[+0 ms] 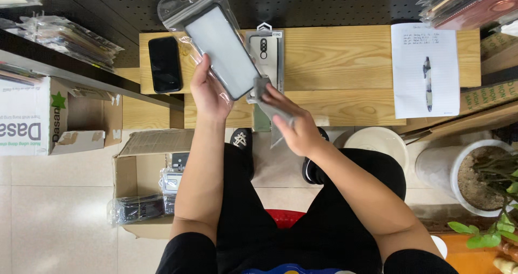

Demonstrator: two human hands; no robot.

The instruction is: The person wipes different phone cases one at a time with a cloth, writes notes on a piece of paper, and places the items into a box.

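Our left hand point(208, 93) grips a clear pouch point(211, 34) holding a phone case above the wooden surface point(345, 58), while our right hand point(299, 128) pinches a grey cloth point(265, 98) against it. On the surface lie a black phone point(164, 64), a paper sheet point(426, 69) and a pen point(428, 82); cardboard boxes point(143, 166) sit on the tiled floor point(59, 204).

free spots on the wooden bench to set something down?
Widest bare stretch on the wooden bench: between the boxed phone case and the paper sheet. Left end is crowded: black phone, left hand with bagged case, right hand with cloth.
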